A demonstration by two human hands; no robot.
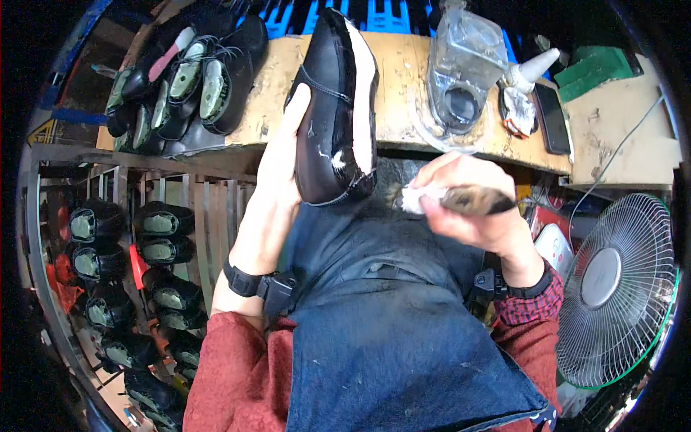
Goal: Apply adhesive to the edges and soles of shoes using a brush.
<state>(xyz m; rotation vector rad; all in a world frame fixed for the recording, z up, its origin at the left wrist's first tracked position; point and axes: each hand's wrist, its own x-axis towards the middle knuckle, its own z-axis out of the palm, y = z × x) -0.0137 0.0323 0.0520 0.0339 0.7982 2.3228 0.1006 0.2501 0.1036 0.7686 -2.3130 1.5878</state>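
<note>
Left hand clasping black shoe, right hand beside, gripping brush.

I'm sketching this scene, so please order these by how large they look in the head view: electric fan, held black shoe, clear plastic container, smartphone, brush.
1. Electric fan
2. Held black shoe
3. Clear plastic container
4. Smartphone and brush: unsure, since the right hand partly hides the brush.

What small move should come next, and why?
Probably move the right hand's brush toward the black shoe: the left hand holds it up with its pale underside edge turned toward the brush, and a gap shows between them here.
</note>
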